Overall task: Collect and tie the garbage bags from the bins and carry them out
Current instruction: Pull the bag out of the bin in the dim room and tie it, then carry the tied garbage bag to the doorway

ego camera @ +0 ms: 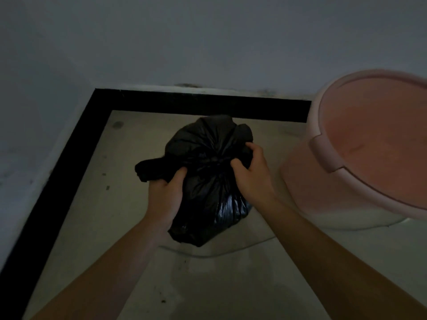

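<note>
A full black garbage bag (208,195) stands on the pale floor in a dim room corner. Its top is gathered into a bunch at the middle, with loose flaps sticking out to the left and to the back. My left hand (165,192) grips the left flap of the bag's top. My right hand (250,172) grips the plastic on the right side of the bunch. Both forearms reach in from the bottom of the view.
A pink bin (360,158) with no bag in it stands at the right, close to the bag. A black skirting strip (198,105) runs along the white walls at the back and the left. The pale floor (129,215) is stained with dark spots.
</note>
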Demonstrator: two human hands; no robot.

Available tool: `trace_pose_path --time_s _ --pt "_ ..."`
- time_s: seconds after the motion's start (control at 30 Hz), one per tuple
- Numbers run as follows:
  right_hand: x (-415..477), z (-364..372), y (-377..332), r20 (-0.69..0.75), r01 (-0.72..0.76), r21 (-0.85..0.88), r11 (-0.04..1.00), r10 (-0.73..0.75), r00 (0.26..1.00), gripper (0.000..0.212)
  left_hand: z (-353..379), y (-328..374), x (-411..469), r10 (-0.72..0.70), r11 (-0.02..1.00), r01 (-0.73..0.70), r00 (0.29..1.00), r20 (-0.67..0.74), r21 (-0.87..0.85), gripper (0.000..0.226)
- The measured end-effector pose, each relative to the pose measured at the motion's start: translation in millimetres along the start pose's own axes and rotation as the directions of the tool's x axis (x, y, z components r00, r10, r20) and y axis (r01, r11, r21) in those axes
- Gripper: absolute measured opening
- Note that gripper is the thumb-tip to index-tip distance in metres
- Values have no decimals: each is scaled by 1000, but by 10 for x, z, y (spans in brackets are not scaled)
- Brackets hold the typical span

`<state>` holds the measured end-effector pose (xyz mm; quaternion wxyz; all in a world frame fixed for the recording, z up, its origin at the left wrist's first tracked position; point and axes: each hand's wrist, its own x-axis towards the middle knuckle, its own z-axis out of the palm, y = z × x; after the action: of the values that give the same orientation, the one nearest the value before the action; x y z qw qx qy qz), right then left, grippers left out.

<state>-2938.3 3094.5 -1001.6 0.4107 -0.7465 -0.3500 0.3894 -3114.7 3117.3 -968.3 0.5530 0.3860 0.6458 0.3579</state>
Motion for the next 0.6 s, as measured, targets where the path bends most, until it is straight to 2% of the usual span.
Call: trace_pose_path --time_s 0.13,0.3,0.4,0.5,0.6 --pt "-302 -223 -586 27 5 15 1000 -5 1000 64 -152 554 -399 -13 1000 13 1000 -24 -5 14" --pt "-748 -705 -1798 74 13 39 999 -16 997 66 -353 1670 -1006 -6 1000 6 999 -46 -5 26" --pt "-974 -1160 -2844 76 85 16 996 -86 993 61 -464 2648 -1403 16 999 -17 999 -40 -38 21" --pt "-1185 -1662 -4089 75 185 -34 982 -182 980 56 -606 3839 -1874 54 997 -56 998 -39 -58 31" --pt "-1471 -2129 -5452 100 318 -29 948 -314 944 57 -830 5163 -2457 184 981 -187 981 -70 -52 25"
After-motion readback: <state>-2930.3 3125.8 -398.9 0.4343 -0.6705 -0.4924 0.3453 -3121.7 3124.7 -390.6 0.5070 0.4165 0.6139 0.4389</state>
